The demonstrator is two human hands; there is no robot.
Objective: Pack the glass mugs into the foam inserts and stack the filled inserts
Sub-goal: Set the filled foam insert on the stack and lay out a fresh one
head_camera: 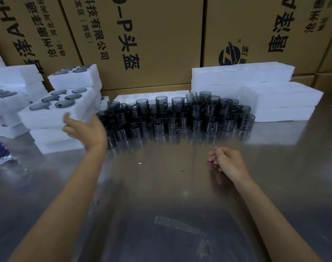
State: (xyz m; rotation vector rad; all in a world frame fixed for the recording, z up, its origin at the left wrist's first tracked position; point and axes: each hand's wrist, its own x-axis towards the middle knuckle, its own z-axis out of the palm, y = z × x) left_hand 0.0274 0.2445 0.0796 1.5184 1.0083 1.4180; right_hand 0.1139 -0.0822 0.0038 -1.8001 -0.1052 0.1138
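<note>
A packer's left hand (83, 129), fingers spread, presses a filled insert (55, 108) onto the stack at left of frame; the right hand (227, 161) rests loosely curled, empty, on the worktop (161, 186). Dozens of mugs (176, 116) at centre await packing, empty inserts (255, 87) at upper right.
</note>
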